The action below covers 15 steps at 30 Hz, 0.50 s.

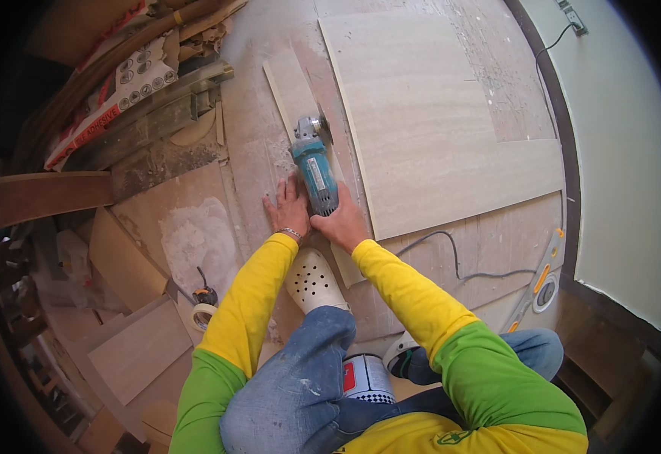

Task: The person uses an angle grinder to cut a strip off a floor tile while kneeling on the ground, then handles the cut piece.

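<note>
This looks like an indoor building site, a room serving as a workplace. The floor [249, 125] is scuffed and dusty, with a patch of white powder [200, 236] toward its left edge. Along that edge, near the far left corner, lie a torn printed sack [145, 72] and metal lengths [145, 117]. A large pale slab [429, 125] covers much of the floor toward its right edge, which meets a plain wall [625, 174] with a dark skirting board [570, 204] and a socket [572, 17]. Tools lie about: a grinder [318, 178] left of the slab, a level [536, 284] by the floor's near right corner, and a roll of tape [203, 315] nearer the left edge
</note>
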{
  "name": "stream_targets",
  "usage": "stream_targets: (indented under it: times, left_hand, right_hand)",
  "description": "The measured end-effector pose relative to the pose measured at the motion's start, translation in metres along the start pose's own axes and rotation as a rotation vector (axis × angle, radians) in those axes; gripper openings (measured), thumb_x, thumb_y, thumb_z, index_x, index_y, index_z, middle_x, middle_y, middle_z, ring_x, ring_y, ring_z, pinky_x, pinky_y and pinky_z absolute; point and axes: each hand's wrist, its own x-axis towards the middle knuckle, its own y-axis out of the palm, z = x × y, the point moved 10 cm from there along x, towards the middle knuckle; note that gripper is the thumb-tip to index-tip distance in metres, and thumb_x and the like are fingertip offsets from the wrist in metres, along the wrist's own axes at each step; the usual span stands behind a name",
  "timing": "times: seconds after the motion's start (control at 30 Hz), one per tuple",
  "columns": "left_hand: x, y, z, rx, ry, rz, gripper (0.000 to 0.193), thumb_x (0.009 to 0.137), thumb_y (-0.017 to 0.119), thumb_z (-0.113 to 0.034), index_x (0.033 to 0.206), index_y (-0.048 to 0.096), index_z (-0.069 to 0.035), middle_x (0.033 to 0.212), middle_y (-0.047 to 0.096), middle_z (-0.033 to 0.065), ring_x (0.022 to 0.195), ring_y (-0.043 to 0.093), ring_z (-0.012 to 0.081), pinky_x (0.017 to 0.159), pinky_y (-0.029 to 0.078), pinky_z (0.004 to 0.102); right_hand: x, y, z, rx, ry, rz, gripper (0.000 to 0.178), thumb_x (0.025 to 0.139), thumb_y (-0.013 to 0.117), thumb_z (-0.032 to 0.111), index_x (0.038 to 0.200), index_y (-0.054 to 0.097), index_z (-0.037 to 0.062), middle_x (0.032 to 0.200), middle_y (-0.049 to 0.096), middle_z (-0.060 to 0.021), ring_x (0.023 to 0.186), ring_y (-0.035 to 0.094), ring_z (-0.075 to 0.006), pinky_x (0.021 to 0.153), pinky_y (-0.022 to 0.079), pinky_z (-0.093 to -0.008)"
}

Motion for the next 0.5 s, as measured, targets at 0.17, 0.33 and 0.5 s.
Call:
stream_targets:
  times: [0.17,0.33,0.5]
  left_hand:
    - [-0.001,0.0,0.0,0.04,-0.007,0.015,0.086,0.079,0.073,-0.028,0.155,0.033,-0.017,0.169,0.006,0.0041,0.155,0.011,0.0291,0.117,0.01,0.07]
    - [0.0,0.0,0.0,0.055,-0.016,0.039,0.096,0.077,0.076,-0.029,0.158,0.025,-0.017,0.169,0.006,0.0034,0.155,0.011,0.0288,0.117,0.011,0.0689]
    - [-0.003,-0.002,-0.001,0.021,-0.006,0.02,0.099,0.075,0.078,-0.031,0.158,0.025,-0.018,0.169,0.007,0.0048,0.155,0.011,0.0291,0.118,0.009,0.0689]
  right_hand:
    - [-0.008,0.001,-0.006,-0.014,0.004,-0.006,0.085,0.068,0.077,0.029,0.141,0.039,0.0071,0.114,0.064,-0.0289,0.105,0.063,-0.0478,0.09,0.052,-0.0489]
    - [-0.013,0.001,-0.01,-0.043,0.033,0.013,0.087,0.07,0.078,0.03,0.142,0.037,0.0068,0.117,0.063,-0.0294,0.106,0.062,-0.0482,0.091,0.052,-0.0494]
    - [-0.018,0.003,-0.015,-0.03,0.041,0.03,0.088,0.07,0.078,0.03,0.143,0.036,0.0071,0.117,0.063,-0.0299,0.106,0.063,-0.0474,0.091,0.052,-0.0493]
